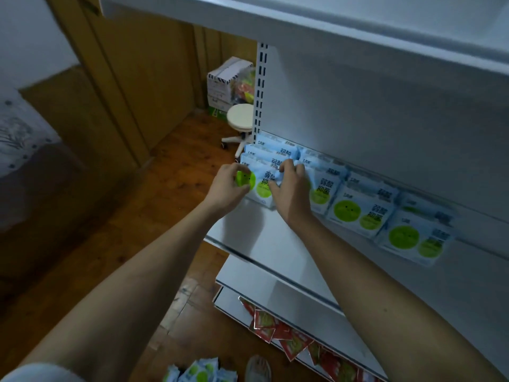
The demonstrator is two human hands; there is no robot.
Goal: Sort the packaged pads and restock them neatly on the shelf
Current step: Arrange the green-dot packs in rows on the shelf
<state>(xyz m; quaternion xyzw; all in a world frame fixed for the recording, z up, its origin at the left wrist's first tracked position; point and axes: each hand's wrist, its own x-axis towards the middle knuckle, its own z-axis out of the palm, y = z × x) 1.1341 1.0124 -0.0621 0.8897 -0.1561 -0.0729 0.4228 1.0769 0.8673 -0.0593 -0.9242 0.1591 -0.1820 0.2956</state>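
Light-blue pad packs with green circles stand in a row along the back of a white metal shelf [264, 238]. At the left end is a stack of several packs, and both hands grip the front pack [263, 186]. My left hand [230, 188] holds its left edge over a green circle. My right hand [293, 191] pinches its top right corner. More packs [358, 208] lean against the back panel to the right. Loose pad packs [201, 372] lie on the floor by my foot.
Red sachets [289, 337] fill the bottom shelf. A white stool [240, 119] and stacked boxes [223, 84] stand behind the shelf's left end. An upper shelf [330, 20] overhangs. The floor [137, 216] is wood, with wooden panels on the left.
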